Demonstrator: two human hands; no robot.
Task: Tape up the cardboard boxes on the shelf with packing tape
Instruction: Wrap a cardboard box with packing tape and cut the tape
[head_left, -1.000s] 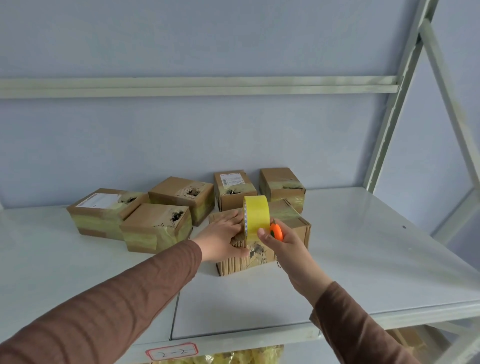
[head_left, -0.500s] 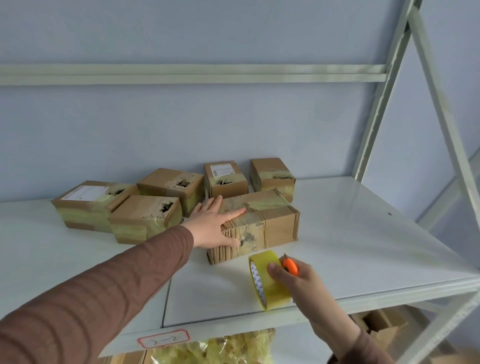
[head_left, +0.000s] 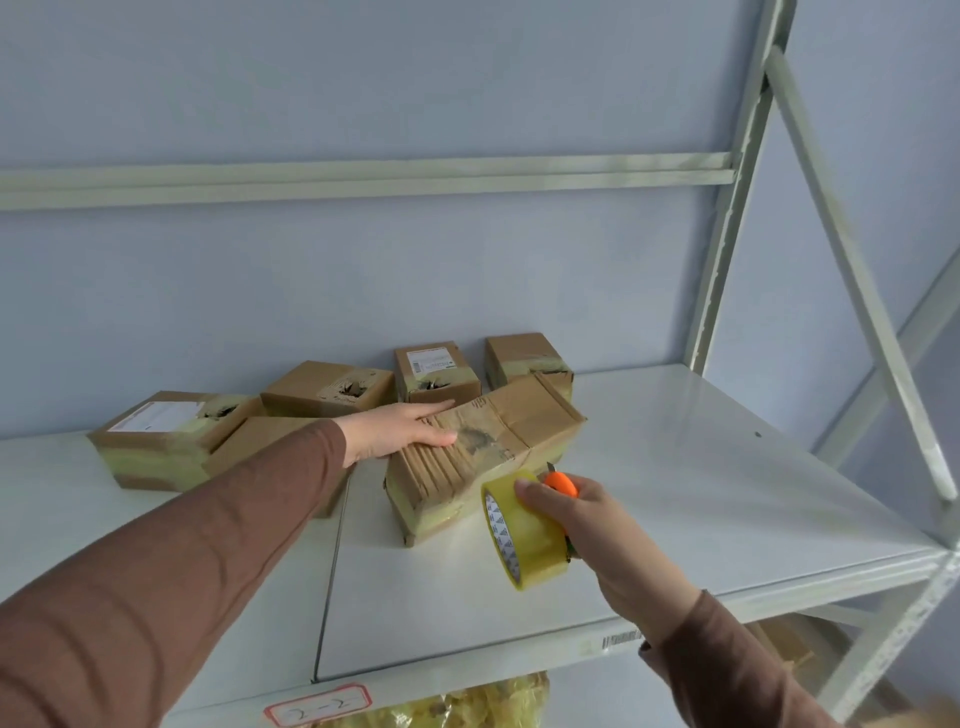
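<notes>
**Light box, tipping easily**

The left hand (head_left: 402, 431) is resting flat, fingers straight, on the tilted cardboard box (head_left: 483, 452) mid-shelf (head_left: 727, 467). It looks light and stiff-edged; steadying at corners seems best. The right hand (head_left: 592, 525) is gripping the tape roll (head_left: 524, 530) and an orange cutter (head_left: 562, 483).

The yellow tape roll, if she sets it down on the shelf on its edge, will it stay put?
Probably not: the tape roll is round and the shelf looks smooth, so it may roll. Laid flat, it should stay.
</notes>
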